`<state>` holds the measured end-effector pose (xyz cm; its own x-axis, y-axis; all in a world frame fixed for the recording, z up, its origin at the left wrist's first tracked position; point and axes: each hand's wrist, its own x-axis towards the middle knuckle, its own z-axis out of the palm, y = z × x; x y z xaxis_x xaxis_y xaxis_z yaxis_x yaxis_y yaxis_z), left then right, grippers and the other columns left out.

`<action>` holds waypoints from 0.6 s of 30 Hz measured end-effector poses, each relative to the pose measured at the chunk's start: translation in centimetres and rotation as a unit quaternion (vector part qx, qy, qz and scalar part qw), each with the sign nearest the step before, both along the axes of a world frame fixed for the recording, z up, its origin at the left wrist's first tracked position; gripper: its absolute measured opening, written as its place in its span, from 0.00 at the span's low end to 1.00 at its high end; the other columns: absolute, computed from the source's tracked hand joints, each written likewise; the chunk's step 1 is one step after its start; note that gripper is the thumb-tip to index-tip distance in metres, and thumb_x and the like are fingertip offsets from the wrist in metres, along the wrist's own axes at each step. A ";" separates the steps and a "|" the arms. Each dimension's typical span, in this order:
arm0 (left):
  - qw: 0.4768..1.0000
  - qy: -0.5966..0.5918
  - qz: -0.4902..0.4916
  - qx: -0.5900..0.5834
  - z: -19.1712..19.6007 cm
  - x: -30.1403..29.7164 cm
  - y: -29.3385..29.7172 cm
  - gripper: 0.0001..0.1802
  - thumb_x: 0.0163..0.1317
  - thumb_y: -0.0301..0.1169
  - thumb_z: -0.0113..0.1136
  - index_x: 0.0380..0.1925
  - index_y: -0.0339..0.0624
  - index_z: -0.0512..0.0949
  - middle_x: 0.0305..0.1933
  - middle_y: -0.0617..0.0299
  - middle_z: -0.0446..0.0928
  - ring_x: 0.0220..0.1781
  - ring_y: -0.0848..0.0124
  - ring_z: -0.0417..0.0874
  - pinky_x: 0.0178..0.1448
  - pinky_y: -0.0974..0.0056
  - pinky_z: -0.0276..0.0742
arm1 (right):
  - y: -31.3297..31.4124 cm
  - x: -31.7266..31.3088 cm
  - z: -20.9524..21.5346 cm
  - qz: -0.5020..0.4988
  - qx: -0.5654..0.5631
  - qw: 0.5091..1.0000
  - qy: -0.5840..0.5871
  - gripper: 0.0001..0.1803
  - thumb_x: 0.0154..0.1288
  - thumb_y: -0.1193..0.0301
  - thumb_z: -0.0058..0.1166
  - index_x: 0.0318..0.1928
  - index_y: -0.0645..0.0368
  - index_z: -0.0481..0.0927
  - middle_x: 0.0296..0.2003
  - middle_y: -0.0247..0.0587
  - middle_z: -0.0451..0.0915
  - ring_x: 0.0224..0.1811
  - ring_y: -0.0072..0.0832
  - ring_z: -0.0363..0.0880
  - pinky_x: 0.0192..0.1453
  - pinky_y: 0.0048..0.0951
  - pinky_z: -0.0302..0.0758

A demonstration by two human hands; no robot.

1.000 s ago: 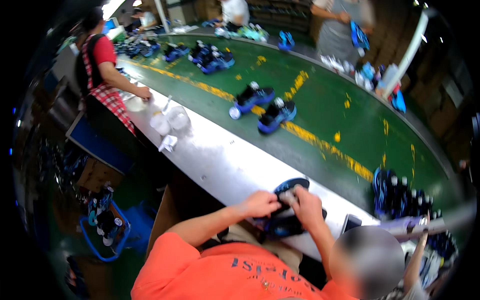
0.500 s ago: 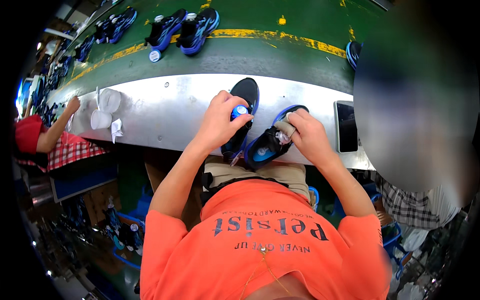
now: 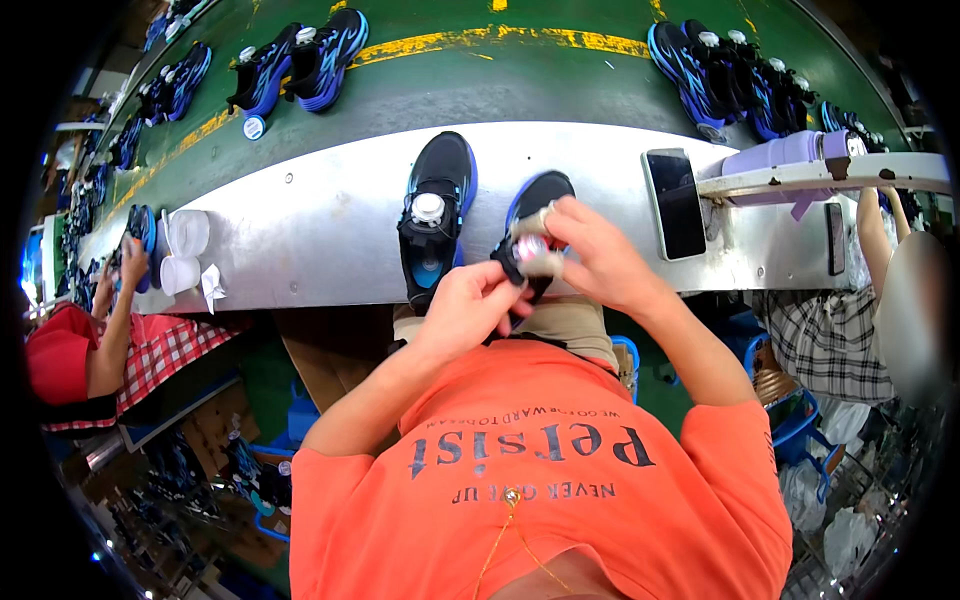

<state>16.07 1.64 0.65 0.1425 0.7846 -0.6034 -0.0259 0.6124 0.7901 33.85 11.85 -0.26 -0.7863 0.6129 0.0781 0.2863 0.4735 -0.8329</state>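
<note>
A black shoe [image 3: 442, 160] with a blue-purple sole stands on the metal worktop, untouched, a round white dial [image 3: 428, 208] on its tongue. Its mate, another black shoe [image 3: 545, 188], sits to the right, tilted and partly covered by both hands. My right hand [image 3: 605, 255], pale finger covers on thumb and forefinger, is closed around that shoe's shiny round dial [image 3: 530, 247]. At the collar near the heel, the bent fingers of my left hand [image 3: 472, 312] pinch the shoe's edge; its fingertips are slightly blurred.
The metal worktop [image 3: 330, 220] carries a phone [image 3: 675, 205], a lilac bottle [image 3: 775, 155] behind a white rail [image 3: 870, 172], and white cups [image 3: 182, 272] beside a crumpled tissue [image 3: 212, 287]. More shoes [image 3: 325, 60] stand on the green surface beyond. People work at both sides.
My left hand has left the left shoe's dial and moved right to the other shoe's collar. The left shoe now stands free, its white dial showing. The whole view has shifted.
</note>
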 end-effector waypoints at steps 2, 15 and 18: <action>0.998 -0.043 0.049 -0.006 -1.1 1.1 -0.4 0.15 0.68 0.34 0.52 0.44 0.31 0.76 0.37 0.56 0.82 0.27 0.75 0.77 0.32 0.71 0.73 | -0.1 -0.5 0.0 -0.046 0.065 0.995 -0.058 0.16 0.57 0.69 0.59 0.46 0.57 0.78 0.33 0.43 0.69 0.37 0.40 0.72 0.40 0.34 0.70; 0.919 -0.345 0.182 -0.067 -1.1 0.9 0.6 0.17 0.68 0.34 0.50 0.45 0.29 0.74 0.47 0.47 0.78 0.44 0.64 0.83 0.44 0.64 0.78 | 2.5 -0.2 0.6 0.020 -0.027 0.998 -0.049 0.18 0.53 0.66 0.65 0.45 0.55 0.80 0.27 0.42 0.73 0.30 0.37 0.74 0.36 0.33 0.70; 0.966 -0.208 0.152 -0.038 -2.0 2.0 0.3 0.14 0.69 0.33 0.48 0.42 0.30 0.75 0.47 0.50 0.79 0.43 0.66 0.83 0.42 0.66 0.79 | 2.4 -0.2 -0.1 0.019 -0.039 0.997 -0.063 0.19 0.52 0.67 0.65 0.45 0.56 0.79 0.28 0.43 0.73 0.31 0.39 0.74 0.36 0.33 0.71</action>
